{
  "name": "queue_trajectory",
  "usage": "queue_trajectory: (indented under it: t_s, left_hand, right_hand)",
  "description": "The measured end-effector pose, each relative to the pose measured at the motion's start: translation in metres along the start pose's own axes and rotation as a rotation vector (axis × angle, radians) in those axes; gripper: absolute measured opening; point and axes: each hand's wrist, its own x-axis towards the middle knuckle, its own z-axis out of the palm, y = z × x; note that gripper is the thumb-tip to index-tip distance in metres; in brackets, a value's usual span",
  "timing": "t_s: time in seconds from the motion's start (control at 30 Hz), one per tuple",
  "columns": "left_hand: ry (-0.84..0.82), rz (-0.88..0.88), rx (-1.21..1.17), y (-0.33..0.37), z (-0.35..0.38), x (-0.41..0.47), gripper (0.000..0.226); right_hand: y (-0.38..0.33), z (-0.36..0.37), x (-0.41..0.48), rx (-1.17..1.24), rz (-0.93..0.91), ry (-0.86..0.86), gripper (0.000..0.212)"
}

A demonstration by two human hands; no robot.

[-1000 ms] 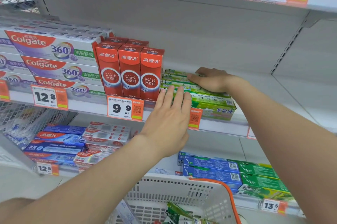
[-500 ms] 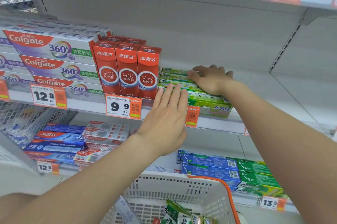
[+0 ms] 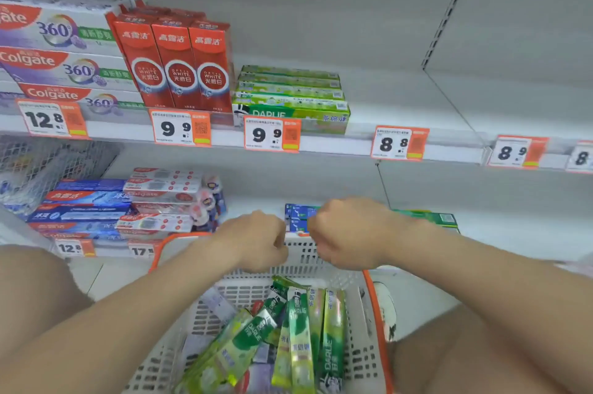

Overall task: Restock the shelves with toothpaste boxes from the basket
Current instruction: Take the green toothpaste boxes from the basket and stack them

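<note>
We hold both hands just above the far rim of the basket [image 3: 247, 292], close together and not quite touching. The left hand [image 3: 253, 242] and the right hand [image 3: 349, 233] show us their backs, with the fingers curled under. We see nothing in either one, though the palms face away from us. We judge that they are here to pick up the next load.

The basket sits low in front of us, below the shelves, so a box can go from it to the shelf in one lift. It is white and slotted, with an orange rim. Inside it, the green toothpaste boxes [image 3: 298, 329] lie loose and slanted, some leaning on the far wall and some overlapping. A pale box and a bit of red show among them, too blurred to name. Plenty of stock is left to shelve.

On the upper shelf [image 3: 401, 104], the green stack [image 3: 290, 95] lies flat with its long side to the front, right behind its price tag [image 3: 271, 135]. That way the name reads from the aisle and the pile stays steady. Its left end sits close beside the red boxes [image 3: 179, 69], which stand upright in a row. Left of those, the white and purple boxes [image 3: 61, 50] are piled flat. To the right of the green stack the shelf is bare board, and the green stack is still low.

On the lower shelf, blue boxes [image 3: 296, 217] show behind our hands.
</note>
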Motion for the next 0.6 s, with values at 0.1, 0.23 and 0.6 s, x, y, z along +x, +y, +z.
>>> queue_trajectory:
  t_s: [0.1,0.23,0.6]
  left_hand:
    - [-0.261,0.030,0.064,0.016,0.047,0.012,0.035]
    - [-0.380,-0.018,0.088,0.030,0.109,0.039,0.039]
    - [-0.242,-0.109,-0.175,0.043,0.236,0.143,0.072]
  right_hand:
    - [-0.004,0.029,-0.014,0.019,-0.013,-0.255,0.029]
    - [0.002,0.049,-0.013,0.039,0.001,-0.318,0.040]
    - [0.029,0.066,0.036,0.039,0.007,-0.311,0.035]
